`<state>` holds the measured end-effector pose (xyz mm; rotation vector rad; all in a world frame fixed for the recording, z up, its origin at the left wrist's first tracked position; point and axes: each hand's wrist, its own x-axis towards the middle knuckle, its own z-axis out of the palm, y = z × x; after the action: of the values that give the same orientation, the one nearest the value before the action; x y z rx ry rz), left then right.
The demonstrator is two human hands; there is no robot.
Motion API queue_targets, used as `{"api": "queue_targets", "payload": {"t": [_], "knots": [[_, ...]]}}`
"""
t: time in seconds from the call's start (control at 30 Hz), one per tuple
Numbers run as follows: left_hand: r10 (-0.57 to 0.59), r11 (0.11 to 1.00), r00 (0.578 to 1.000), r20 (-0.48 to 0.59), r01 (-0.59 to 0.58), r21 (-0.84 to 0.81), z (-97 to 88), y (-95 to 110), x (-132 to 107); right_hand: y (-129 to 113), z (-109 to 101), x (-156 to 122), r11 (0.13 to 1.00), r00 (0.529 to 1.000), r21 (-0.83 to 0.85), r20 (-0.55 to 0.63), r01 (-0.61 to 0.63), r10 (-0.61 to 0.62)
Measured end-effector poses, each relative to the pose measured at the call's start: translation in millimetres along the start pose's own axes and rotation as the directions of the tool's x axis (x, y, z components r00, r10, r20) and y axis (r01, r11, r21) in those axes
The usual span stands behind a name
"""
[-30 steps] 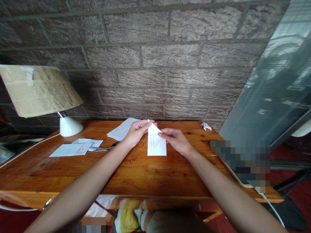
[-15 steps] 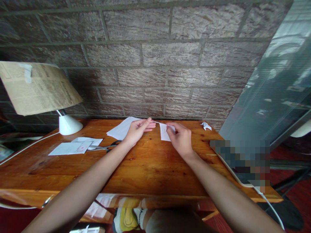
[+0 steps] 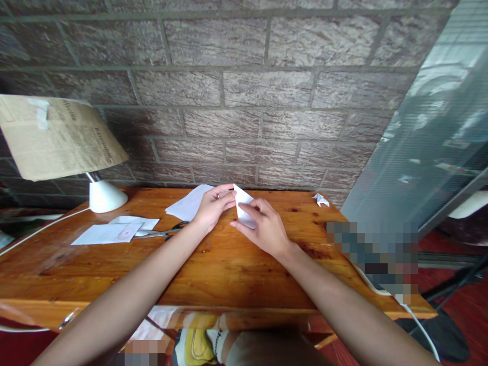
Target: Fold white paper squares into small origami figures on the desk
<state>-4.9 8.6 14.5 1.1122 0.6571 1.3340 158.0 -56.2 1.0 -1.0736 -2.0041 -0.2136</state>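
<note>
Both my hands meet over the far middle of a wooden table [image 3: 213,274]. My left hand [image 3: 212,207] pinches the top corner of a small folded white paper [image 3: 241,202]. My right hand [image 3: 263,227] lies over the lower part of that paper, fingers curled and pressing on it, so most of the sheet is hidden. Just left of my left wrist, scissors [image 3: 163,233] lie on the table. A flat white sheet [image 3: 188,203] rests behind my left hand.
A lamp with a white base [image 3: 102,195] and a paper shade [image 3: 57,137] stands at the far left, with loose white papers [image 3: 114,231] beside it. A small folded paper shape [image 3: 320,200] sits at the far right. A brick wall runs behind; a white cable [image 3: 415,315] trails off the right edge.
The paper stood as a tall strip between my hands a second ago, was turned over, and my right hand has now come down over its folded lower part.
</note>
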Motion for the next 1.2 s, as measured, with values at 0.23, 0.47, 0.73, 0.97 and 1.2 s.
{"api": "queue_targets", "payload": {"t": [0.23,0.47,0.73,0.97,1.2], "knots": [[0.026,0.995,0.994,0.108,-0.036,0.092,1.4,-1.3,-2.7,10.1,-7.8,7.2,0.893,0.944,0.335,-0.032,-0.3,0.328],[0.068,0.987,0.993,0.092,-0.081,0.137,0.7,-0.9,-2.4,15.0,-3.1,5.7,0.615,0.867,0.613,0.314,-0.496,0.386],[0.232,0.925,0.963,0.139,-0.262,0.275,5.6,1.8,-10.0,5.7,-10.1,9.8,0.473,0.832,0.687,0.415,-0.551,0.368],[0.197,0.946,0.976,0.092,-0.214,0.243,10.0,-5.9,-10.0,5.4,-12.2,10.9,0.406,0.815,0.71,0.459,-0.576,0.353],[0.077,0.946,0.977,0.198,-0.134,0.296,3.9,-5.2,-5.8,14.2,-13.3,9.5,0.392,0.797,0.707,0.429,-0.589,0.425]]}}
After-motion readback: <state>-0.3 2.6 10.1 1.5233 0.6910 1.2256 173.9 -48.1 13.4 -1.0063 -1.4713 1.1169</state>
